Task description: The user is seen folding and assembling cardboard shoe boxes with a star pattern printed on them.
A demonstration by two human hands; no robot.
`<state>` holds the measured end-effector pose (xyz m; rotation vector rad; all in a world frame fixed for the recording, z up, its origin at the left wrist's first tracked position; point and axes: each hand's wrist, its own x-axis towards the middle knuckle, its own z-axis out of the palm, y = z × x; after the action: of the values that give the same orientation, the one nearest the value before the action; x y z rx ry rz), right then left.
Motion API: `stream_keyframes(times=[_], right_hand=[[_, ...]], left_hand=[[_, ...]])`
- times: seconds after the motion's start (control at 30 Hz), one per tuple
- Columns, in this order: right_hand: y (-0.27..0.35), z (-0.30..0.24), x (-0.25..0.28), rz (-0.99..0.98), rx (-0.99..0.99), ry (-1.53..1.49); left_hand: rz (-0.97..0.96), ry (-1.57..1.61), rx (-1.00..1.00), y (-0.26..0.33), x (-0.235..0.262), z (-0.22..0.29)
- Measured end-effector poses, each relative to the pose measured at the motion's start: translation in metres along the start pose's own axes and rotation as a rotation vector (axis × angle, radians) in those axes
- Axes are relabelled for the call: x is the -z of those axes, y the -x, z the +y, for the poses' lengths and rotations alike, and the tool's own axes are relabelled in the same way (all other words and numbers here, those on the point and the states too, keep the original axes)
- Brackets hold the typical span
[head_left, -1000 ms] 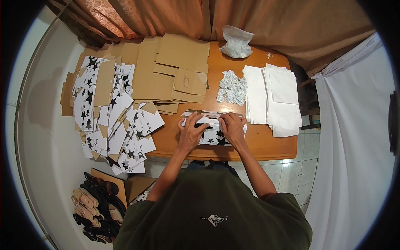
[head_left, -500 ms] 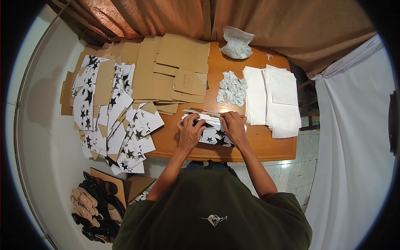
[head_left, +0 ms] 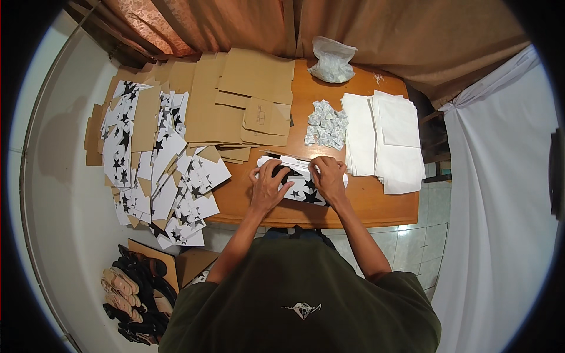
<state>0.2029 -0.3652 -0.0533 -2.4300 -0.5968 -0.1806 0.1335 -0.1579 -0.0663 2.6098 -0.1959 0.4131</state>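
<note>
A white paper piece printed with black stars [head_left: 303, 189] lies on the wooden table [head_left: 376, 203] right in front of me. My left hand [head_left: 268, 183] presses flat on its left part with fingers spread. My right hand [head_left: 328, 175] rests on its upper right part, fingertips bent over a folded edge. A narrow folded strip of the same paper shows just beyond my fingers.
Many star-printed pieces [head_left: 159, 170] are heaped at the table's left. Brown cardboard sheets [head_left: 247, 100] cover the back left. Small crumpled paper wads [head_left: 325, 123], stacked white sheets [head_left: 385, 141] and a plastic bag [head_left: 332, 59] lie to the right. Shoes [head_left: 132, 294] sit on the floor.
Both hands have shifted slightly on the star-printed piece, the left hand sliding a little toward me and flattening it. The piece has stayed in the same place.
</note>
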Motion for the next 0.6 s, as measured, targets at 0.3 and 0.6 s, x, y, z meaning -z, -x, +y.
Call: stream_keyframes(times=[0.3, 0.6], right_hand=[[0.015, 0.001, 0.001, -0.051, 0.095, 0.132], [0.03, -0.004, -0.017, 0.077, 0.088, 0.232]], left_hand=[[-0.078, -0.087, -0.03, -0.016, 0.002, -0.002], [-0.19, -0.055, 0.003, -0.024, 0.003, -0.003]])
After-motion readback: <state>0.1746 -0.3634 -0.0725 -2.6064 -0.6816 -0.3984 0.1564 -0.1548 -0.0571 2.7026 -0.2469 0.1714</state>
